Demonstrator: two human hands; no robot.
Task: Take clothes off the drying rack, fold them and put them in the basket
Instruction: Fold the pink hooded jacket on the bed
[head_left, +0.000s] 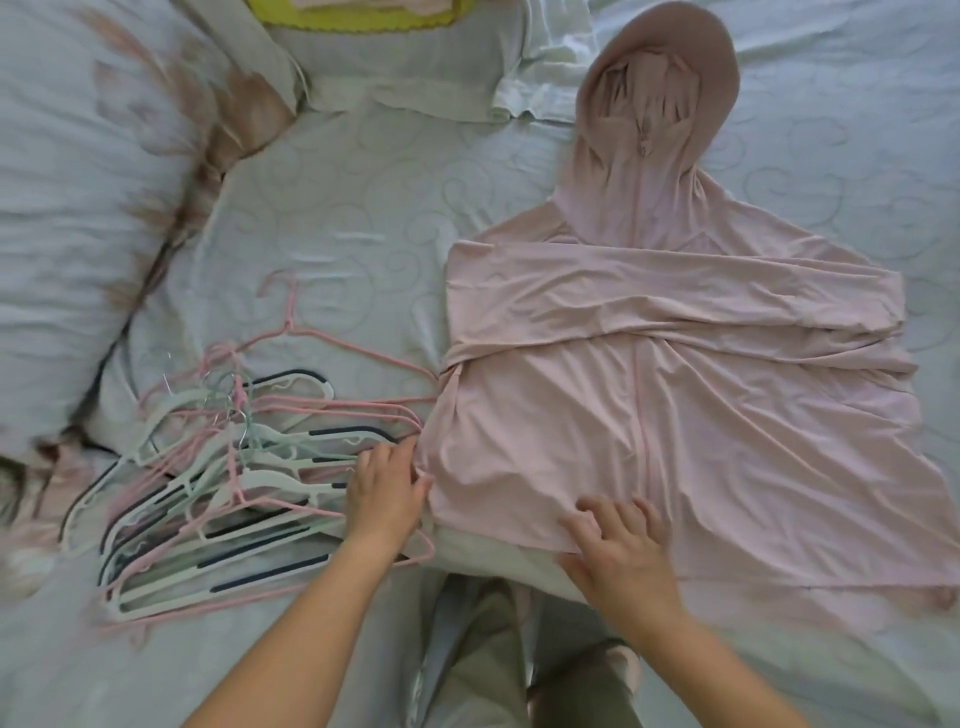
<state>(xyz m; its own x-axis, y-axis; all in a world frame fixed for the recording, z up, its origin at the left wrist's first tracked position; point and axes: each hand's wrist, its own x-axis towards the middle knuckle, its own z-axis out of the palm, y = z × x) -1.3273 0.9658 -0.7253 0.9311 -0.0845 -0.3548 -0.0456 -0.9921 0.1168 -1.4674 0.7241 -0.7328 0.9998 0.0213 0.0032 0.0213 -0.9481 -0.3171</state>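
Hangers (223, 499) heaped beside pink hoodie (675, 415), left hand (387, 499), right hand (618, 551) at hem, grips apart

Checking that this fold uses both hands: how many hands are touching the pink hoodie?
2. The left hand touches the lower left edge of the pink hoodie, beside the hangers. The right hand rests spread on its bottom hem.

Left hand (387, 488), right hand (621, 551), both palm-down

Hooded garment (675, 405): plain pale pink. Bedsheet (337, 218): pale grey-green, stitched swirl pattern. Hangers (234, 478): pink, white, mint, some with dark navy strips. Basket (353, 18): yellow-green rim. Pillow (93, 156): white, brown floral print.
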